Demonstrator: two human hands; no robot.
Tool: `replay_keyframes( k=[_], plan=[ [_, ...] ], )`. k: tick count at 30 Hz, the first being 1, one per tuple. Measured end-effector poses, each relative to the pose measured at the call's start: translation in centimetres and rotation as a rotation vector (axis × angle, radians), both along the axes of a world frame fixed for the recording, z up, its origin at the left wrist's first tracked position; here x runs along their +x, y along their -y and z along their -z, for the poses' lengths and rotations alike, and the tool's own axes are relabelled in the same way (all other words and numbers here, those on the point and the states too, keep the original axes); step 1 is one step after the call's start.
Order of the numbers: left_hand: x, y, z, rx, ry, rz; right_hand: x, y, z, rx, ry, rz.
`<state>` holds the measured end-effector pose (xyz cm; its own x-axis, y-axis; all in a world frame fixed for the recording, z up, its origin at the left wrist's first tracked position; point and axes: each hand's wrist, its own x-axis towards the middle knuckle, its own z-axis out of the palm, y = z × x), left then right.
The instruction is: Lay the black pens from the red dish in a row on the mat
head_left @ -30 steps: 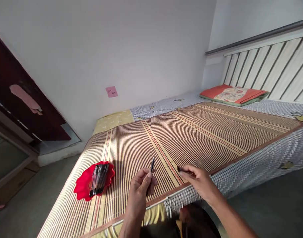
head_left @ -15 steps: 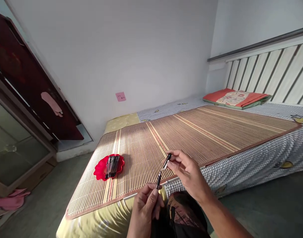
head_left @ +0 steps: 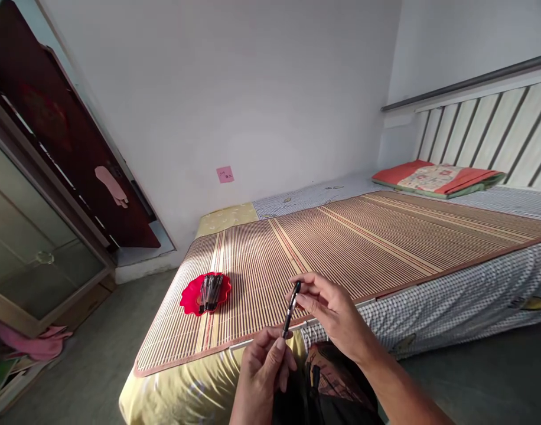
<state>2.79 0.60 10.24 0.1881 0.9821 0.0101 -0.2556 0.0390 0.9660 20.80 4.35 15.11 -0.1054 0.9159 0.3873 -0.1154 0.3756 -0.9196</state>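
Note:
A black pen (head_left: 289,317) slants up between my two hands in front of the bed. My left hand (head_left: 265,367) pinches its lower end between thumb and fingers. At its upper end, my right hand (head_left: 336,311) grips the black-topped pen cap (head_left: 297,288), which lines up with the barrel. Whether the cap is pushed fully on is too small to tell. To the left, a red scalloped bowl (head_left: 189,299) stands on the slatted mat, with several dark pens (head_left: 211,291) lying in it.
A bamboo mat (head_left: 253,265) covers much of the bed. Folded red bedding (head_left: 447,178) lies by the white headboard (head_left: 478,127). A pink note (head_left: 225,174) is on the wall. On the left stand a dark door (head_left: 75,136) and a glass-fronted cabinet (head_left: 35,224).
Cap and barrel, earlier at an angle with the tip showing between them, now form one straight line. My right hand has moved closer to my left. The camera view has swung slightly left.

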Motion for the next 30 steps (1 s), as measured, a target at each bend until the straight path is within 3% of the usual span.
replay_keyframes(
  k=[10,17,25,30],
  plan=[
    [0.6,-0.4,-0.2,-0.035,0.048,0.047,0.5,-0.1,0.7,-0.043,0.045,-0.057],
    [0.6,-0.6,0.5,-0.072,0.046,0.041,0.2,-0.4,1.7,-0.065,0.123,-0.009],
    [0.4,-1.1,1.1,-0.122,0.057,0.040,-0.5,-0.5,2.7,-0.121,0.138,-0.048],
    [0.3,-1.4,2.3,-0.139,0.050,0.020,-1.3,-0.7,4.2,-0.143,0.129,-0.058]
  ],
)
